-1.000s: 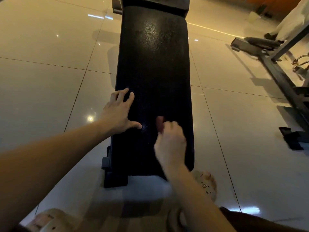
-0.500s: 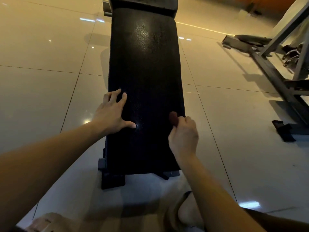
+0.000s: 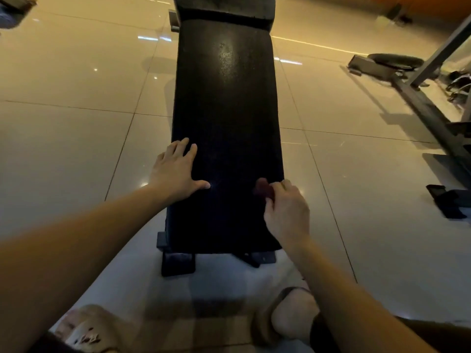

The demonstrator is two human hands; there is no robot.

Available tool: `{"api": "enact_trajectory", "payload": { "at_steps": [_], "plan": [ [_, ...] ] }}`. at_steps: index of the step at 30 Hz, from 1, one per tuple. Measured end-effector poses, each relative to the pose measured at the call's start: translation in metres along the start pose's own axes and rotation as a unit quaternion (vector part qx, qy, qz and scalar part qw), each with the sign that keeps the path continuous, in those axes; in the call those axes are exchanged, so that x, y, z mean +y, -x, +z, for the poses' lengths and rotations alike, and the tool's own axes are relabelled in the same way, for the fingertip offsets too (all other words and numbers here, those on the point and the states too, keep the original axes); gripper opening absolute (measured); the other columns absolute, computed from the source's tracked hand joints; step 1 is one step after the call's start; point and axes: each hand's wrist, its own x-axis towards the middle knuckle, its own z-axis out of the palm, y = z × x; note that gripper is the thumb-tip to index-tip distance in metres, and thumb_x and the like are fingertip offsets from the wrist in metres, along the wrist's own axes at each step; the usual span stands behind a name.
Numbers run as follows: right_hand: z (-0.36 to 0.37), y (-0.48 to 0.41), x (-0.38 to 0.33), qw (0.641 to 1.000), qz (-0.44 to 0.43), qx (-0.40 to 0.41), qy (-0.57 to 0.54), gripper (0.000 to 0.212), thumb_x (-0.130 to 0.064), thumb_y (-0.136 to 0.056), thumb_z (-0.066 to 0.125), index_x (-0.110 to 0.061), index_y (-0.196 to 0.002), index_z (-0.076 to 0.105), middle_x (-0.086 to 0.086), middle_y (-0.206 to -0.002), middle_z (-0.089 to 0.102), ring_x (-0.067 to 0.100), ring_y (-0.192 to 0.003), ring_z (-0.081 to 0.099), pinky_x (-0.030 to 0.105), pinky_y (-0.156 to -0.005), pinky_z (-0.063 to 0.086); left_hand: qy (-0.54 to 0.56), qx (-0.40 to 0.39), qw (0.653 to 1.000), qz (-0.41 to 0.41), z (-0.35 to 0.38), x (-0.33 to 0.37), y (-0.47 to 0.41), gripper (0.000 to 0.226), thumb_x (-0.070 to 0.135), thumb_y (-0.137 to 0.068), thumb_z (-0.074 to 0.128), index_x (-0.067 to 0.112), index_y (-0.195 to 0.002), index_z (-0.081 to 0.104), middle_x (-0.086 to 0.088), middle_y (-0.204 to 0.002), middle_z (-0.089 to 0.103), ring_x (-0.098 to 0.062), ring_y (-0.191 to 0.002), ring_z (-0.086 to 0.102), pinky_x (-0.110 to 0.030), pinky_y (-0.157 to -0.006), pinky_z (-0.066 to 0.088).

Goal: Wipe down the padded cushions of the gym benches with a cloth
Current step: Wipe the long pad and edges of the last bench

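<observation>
Left hand point(image 3: 178, 171) spread flat on cushion's point(image 3: 226, 110) left edge. Right hand point(image 3: 286, 212) pinches reddish cloth point(image 3: 262, 188) at right edge. Cushion's long axis runs straight ahead; most lies beyond both hands.

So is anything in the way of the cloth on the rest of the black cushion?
Nothing visible is. The right hand holds the cloth on the cushion, near its right edge, and the surface ahead lies bare. The left hand rests flat at the left edge, off to the side.
</observation>
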Motion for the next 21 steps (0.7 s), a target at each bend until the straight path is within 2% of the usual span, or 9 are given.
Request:
{"api": "enact_trajectory", "payload": {
  "at_steps": [2, 4, 7, 9, 11, 14, 17, 19, 21],
  "plan": [
    [-0.003, -0.017, 0.01, 0.998, 0.06, 0.018, -0.016, 0.019, -0.02, -0.094, 0.063, -0.012, -0.111, 0.063, 0.003, -0.102, 0.058, 0.023, -0.093, 0.057, 0.036, -0.076, 0.051, 0.015, 0.026, 0.999, -0.03, 0.011, 0.002, 0.013, 0.103, 0.073, -0.085, 0.06, 0.023, -0.162, 0.014, -0.006, -0.17, 0.006, -0.03, -0.156, 0.006, -0.049, -0.124, 0.017],
    [0.002, -0.013, -0.011, 0.997, 0.056, 0.029, -0.033, 0.019, -0.018, -0.093, 0.064, -0.012, -0.111, 0.063, 0.003, -0.103, 0.06, 0.023, -0.094, 0.057, 0.036, -0.077, 0.052, 0.027, 0.044, 0.998, -0.039, 0.021, 0.001, 0.026, 0.093, 0.07, -0.09, 0.055, 0.024, -0.162, 0.017, -0.005, -0.17, 0.008, -0.029, -0.156, 0.007, -0.048, -0.124, 0.016],
    [0.018, 0.031, -0.063, 0.994, -0.091, -0.02, -0.061, 0.02, -0.016, -0.084, 0.07, -0.018, -0.103, 0.064, -0.002, -0.098, 0.059, 0.018, -0.09, 0.056, 0.03, -0.076, 0.053, 0.023, 0.053, 0.998, -0.023, 0.028, -0.005, 0.039, 0.081, 0.061, -0.096, 0.053, 0.024, -0.161, 0.023, -0.003, -0.17, 0.012, -0.026, -0.155, 0.011, -0.046, -0.124, 0.017],
    [0.023, 0.054, -0.078, 0.965, -0.239, -0.086, -0.064, 0.023, -0.016, -0.078, 0.072, -0.02, -0.099, 0.064, -0.003, -0.095, 0.059, 0.018, -0.089, 0.058, 0.03, -0.075, 0.052, 0.019, 0.049, 0.998, -0.015, 0.028, -0.011, 0.047, 0.078, 0.058, -0.096, 0.055, 0.023, -0.16, 0.026, -0.001, -0.169, 0.016, -0.024, -0.154, 0.016, -0.045, -0.123, 0.02],
    [0.02, 0.039, -0.064, 0.948, -0.301, -0.092, -0.054, 0.02, -0.015, -0.081, 0.068, -0.018, -0.101, 0.065, -0.001, -0.095, 0.06, 0.021, -0.089, 0.059, 0.032, -0.076, 0.051, 0.021, 0.046, 0.999, -0.013, 0.031, -0.015, 0.057, 0.078, 0.056, -0.096, 0.058, 0.023, -0.16, 0.029, 0.0, -0.168, 0.019, -0.024, -0.152, 0.019, -0.046, -0.123, 0.023],
    [0.009, -0.034, -0.028, 0.981, -0.192, -0.008, -0.02, 0.017, -0.015, -0.09, 0.061, -0.014, -0.107, 0.064, 0.003, -0.1, 0.061, 0.025, -0.092, 0.059, 0.039, -0.079, 0.052, 0.035, 0.04, 0.998, -0.018, 0.038, -0.016, 0.072, 0.077, 0.054, -0.095, 0.059, 0.023, -0.159, 0.031, 0.001, -0.168, 0.02, -0.024, -0.151, 0.021, -0.047, -0.122, 0.025],
    [-0.004, -0.086, 0.0, 0.996, -0.055, 0.011, -0.067, 0.025, -0.019, -0.094, 0.066, -0.014, -0.119, 0.063, 0.005, -0.107, 0.066, 0.026, -0.099, 0.062, 0.043, -0.087, 0.055, 0.054, 0.042, 0.997, -0.046, 0.048, -0.009, 0.085, 0.077, 0.051, -0.095, 0.061, 0.023, -0.16, 0.03, 0.003, -0.168, 0.021, -0.023, -0.151, 0.023, -0.046, -0.122, 0.027],
    [0.003, -0.071, -0.007, 0.993, -0.079, 0.017, -0.084, 0.027, -0.015, -0.093, 0.067, -0.012, -0.119, 0.063, 0.006, -0.107, 0.066, 0.027, -0.1, 0.062, 0.042, -0.087, 0.055, 0.079, 0.042, 0.993, -0.075, 0.051, -0.001, 0.089, 0.076, 0.047, -0.095, 0.063, 0.023, -0.159, 0.031, 0.004, -0.168, 0.021, -0.022, -0.151, 0.023, -0.046, -0.122, 0.027],
    [0.012, -0.028, -0.02, 0.982, -0.17, -0.007, -0.081, 0.025, -0.01, -0.09, 0.065, -0.011, -0.115, 0.065, 0.005, -0.104, 0.065, 0.026, -0.098, 0.06, 0.04, -0.085, 0.053, 0.115, 0.041, 0.987, -0.104, 0.05, 0.008, 0.091, 0.073, 0.044, -0.095, 0.065, 0.021, -0.158, 0.035, 0.006, -0.167, 0.023, -0.022, -0.15, 0.025, -0.044, -0.122, 0.026]
  ]
}}
